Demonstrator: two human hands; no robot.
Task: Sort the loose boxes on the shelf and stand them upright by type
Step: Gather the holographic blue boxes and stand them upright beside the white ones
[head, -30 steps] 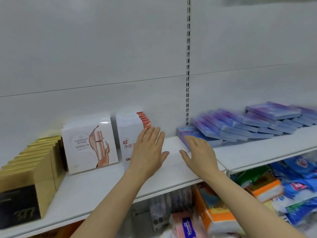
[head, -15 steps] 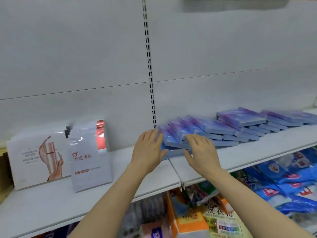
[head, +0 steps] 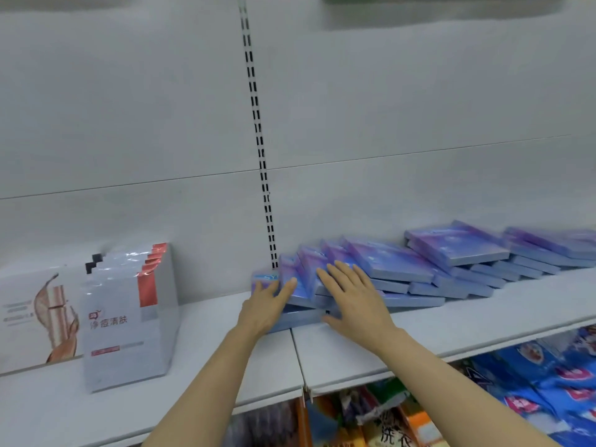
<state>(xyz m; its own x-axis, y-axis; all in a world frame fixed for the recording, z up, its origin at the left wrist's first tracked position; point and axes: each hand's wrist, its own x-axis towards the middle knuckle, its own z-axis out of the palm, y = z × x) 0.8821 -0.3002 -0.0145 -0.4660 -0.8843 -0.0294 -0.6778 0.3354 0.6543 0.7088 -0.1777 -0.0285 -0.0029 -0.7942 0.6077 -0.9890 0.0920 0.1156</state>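
Several flat blue-purple boxes (head: 396, 267) lie toppled in an overlapping row along the white shelf (head: 451, 321), from the centre to the right edge. My left hand (head: 266, 306) rests with straight fingers on the leftmost boxes of that row. My right hand (head: 350, 293) lies flat on the boxes just to its right, fingers straight. At left, white boxes with a red corner (head: 129, 314) stand upright in a row. Beside them stand white boxes printed with a brown figure (head: 35, 314).
A slotted upright (head: 259, 146) runs up the grey back panel. The shelf below holds blue packets (head: 554, 379) at right and orange and other packages (head: 371, 421) in the middle. A seam (head: 298, 359) divides the shelf boards.
The view swung right, pushing the upright white boxes toward the left edge. Both hands moved forward and now lie on the leftmost blue-purple boxes instead of hovering before them.
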